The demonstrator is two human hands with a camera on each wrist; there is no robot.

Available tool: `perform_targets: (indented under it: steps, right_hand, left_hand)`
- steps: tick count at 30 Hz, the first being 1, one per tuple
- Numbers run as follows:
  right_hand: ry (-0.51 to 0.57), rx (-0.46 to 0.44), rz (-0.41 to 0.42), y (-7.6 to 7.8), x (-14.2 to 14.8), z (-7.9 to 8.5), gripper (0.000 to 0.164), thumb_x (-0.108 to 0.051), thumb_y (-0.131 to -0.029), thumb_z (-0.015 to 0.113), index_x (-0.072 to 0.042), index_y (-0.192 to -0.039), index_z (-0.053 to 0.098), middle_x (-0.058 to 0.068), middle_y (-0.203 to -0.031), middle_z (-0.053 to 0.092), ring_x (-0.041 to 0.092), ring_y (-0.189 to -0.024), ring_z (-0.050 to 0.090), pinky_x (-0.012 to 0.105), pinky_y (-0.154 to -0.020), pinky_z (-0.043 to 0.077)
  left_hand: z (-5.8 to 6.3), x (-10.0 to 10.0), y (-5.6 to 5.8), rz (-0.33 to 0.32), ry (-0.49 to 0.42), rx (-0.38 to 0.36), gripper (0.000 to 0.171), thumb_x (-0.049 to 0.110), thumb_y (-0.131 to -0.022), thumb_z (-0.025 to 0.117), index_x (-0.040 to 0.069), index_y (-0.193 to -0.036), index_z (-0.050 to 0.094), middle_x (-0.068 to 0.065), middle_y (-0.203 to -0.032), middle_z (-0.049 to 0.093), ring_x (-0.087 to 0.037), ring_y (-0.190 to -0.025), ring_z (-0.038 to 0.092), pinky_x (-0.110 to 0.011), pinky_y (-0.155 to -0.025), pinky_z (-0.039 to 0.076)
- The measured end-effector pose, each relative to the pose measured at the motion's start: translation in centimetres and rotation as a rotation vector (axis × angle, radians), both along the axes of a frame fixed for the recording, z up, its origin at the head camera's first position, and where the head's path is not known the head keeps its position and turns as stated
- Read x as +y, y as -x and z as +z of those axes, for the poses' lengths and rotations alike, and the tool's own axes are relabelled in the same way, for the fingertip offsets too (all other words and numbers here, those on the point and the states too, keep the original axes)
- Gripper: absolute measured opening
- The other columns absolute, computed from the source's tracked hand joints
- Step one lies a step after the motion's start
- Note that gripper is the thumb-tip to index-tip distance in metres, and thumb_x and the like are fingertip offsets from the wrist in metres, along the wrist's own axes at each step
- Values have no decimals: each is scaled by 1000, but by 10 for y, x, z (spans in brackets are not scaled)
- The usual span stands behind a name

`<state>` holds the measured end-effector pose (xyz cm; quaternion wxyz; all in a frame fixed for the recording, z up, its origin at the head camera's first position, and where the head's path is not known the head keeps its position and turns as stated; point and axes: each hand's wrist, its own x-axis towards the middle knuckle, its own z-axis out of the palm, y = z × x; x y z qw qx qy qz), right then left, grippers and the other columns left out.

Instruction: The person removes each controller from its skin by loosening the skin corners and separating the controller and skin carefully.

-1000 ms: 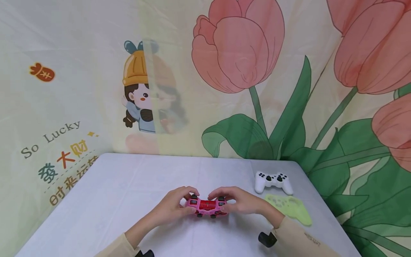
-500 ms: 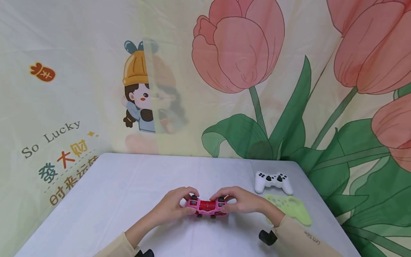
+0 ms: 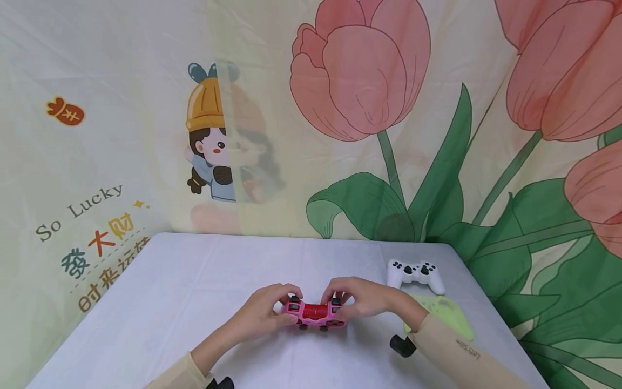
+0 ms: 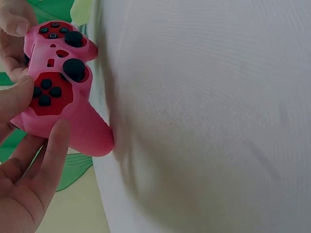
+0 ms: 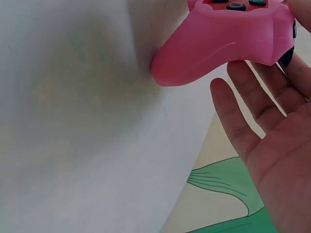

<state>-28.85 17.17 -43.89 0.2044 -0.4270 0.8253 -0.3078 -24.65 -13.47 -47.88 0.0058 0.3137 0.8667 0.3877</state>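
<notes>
Fingers (image 4: 57, 143) of both hands are curled on a pink controller (image 3: 315, 312), one hand at each end. The left hand (image 3: 262, 312) grips its left end, thumb on the face beside the directional buttons; the right hand (image 3: 362, 298) grips its right end — in the right wrist view one fingertip stands just clear of the cover.

Behind the pink controller hangs a pale backdrop (image 3: 160, 97), printed with big pink tulips (image 3: 364, 75) and leaves. Below it spreads a white tabletop (image 3: 209, 270); whether its handles touch the cloth I cannot tell. Shoulder edge up, handles pointing down, it sits between the two hands.

Nearer the person than the pink controller, beige sleeves (image 3: 461, 351) come in from either side. To its right lies a lime-green cover (image 3: 449, 313), partly hidden by the right forearm; also to its right, farther back, lies a white controller (image 3: 415, 276). Small black devices (image 3: 402, 346) sit at the wrists, nearer the person. Smallest — on its own face — are two black thumbsticks (image 4: 74, 69) and the directional buttons (image 4: 47, 92).
</notes>
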Motion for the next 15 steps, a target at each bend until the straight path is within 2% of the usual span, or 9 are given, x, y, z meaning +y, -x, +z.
perform_targets:
  steps: [3, 10, 15]
  right_hand:
    - [-30, 10, 7, 1, -2, 3, 32, -14, -92, 67, -19, -124, 70, -11, -119, 66, 6, -103, 64, 34, -99, 56]
    - [-54, 10, -13, 4, -6, 7, 23, -17, -92, 60, -18, -113, 70, -11, -108, 67, 7, -91, 63, 29, -91, 54]
    - [-51, -71, -76, 6, -8, 8, 28, -10, -91, 46, -16, -108, 67, -6, -103, 66, 20, -82, 62, 30, -76, 54]
  left_hand:
    - [0, -1, 0, -2, 7, 14, 38, 17, -91, 85, 27, -124, 67, 11, -105, 68, -20, -100, 66, -24, -73, 59]
    - [1, -2, 0, -14, 10, 11, 40, 18, -91, 86, 33, -122, 66, 11, -106, 68, -18, -100, 66, -23, -73, 59]
    - [4, -2, 0, -17, 9, 2, 38, 18, -91, 86, 26, -123, 68, 8, -105, 70, -17, -99, 67, -24, -73, 59]
